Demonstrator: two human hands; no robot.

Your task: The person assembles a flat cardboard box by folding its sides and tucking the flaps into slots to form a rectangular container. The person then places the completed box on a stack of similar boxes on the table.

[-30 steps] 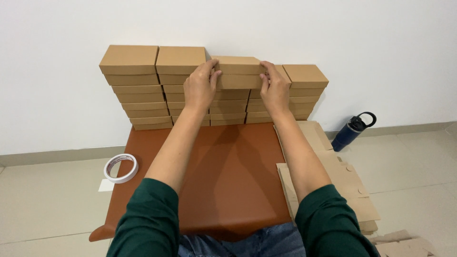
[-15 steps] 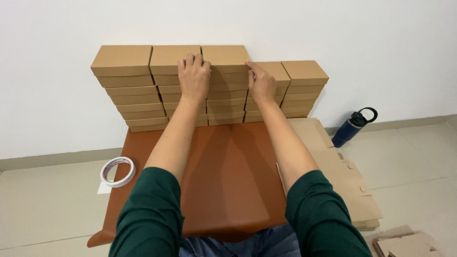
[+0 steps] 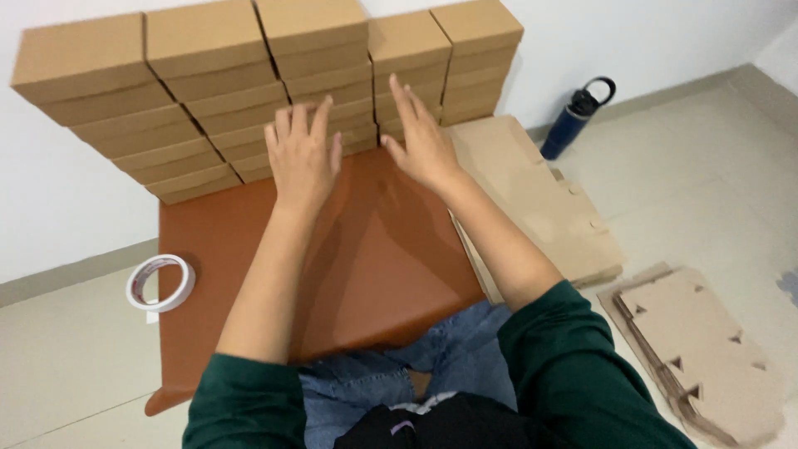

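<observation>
at nine o'clock of the brown mat [image 3: 249,249], a roll of white tape [image 3: 160,283] lies on the pale floor [image 3: 66,366], well apart from both hands. at twelve o'clock the stacked cardboard boxes [image 3: 249,75] stand in five columns against the white wall [image 3: 648,33]. a second ago both hands were pressing a box onto the top of the middle column; now that box sits level with its neighbours and the hands have come off it, so the placing looks finished.

the left hand [image 3: 301,158] hovers low in front of the stack, palm down, fingers spread wide and pointing to twelve o'clock, holding nothing. the right hand [image 3: 422,141] is beside it, also empty and wide open, fingers tilted toward eleven o'clock, near the lower boxes; i cannot tell if the fingertips touch them. both forearms are stretched forward over the mat.

at three o'clock flat cardboard sheets [image 3: 532,191] lie just beside the mat, a dark blue bottle [image 3: 573,120] stands by the wall, and more cut cardboard blanks [image 3: 706,349] lie at four o'clock.
</observation>
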